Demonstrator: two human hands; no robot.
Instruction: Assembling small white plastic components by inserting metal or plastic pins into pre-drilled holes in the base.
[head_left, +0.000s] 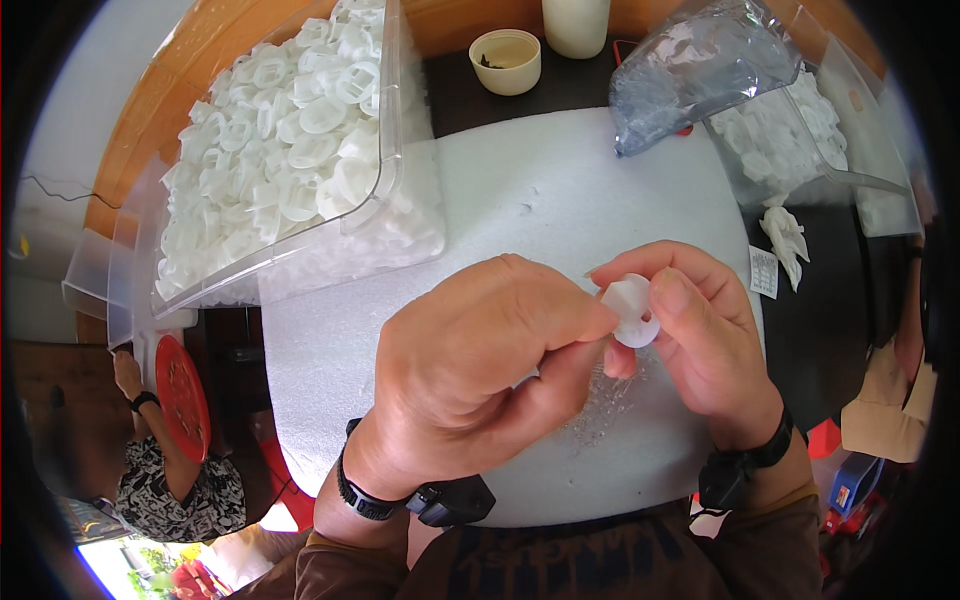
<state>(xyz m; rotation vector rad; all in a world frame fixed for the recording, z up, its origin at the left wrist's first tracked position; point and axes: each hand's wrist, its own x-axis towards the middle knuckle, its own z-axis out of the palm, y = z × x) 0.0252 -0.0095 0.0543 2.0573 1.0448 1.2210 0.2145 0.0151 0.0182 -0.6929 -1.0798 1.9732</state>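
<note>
My right hand (715, 345) pinches a small round piece of translucent white plastic (630, 308) between thumb and fingers, above the white foam-like work surface (340, 375). Close against its left edge is my left hand (490, 350), closed, with thumb and forefinger pressed together at the piece. Whatever the left fingers grip, if anything, is hidden by the hand. Thin clear scraps (600, 410) lie scattered on the surface below both hands.
At the left stands a clear bin (385, 190) heaped with similar white pieces. Far back are a cream cup (505, 62) and a grey plastic bag (700, 75); a second clear bin (830, 175) and crumpled tissue (785, 240) are right. Another person (175, 480) sits left by a red tray (180, 395).
</note>
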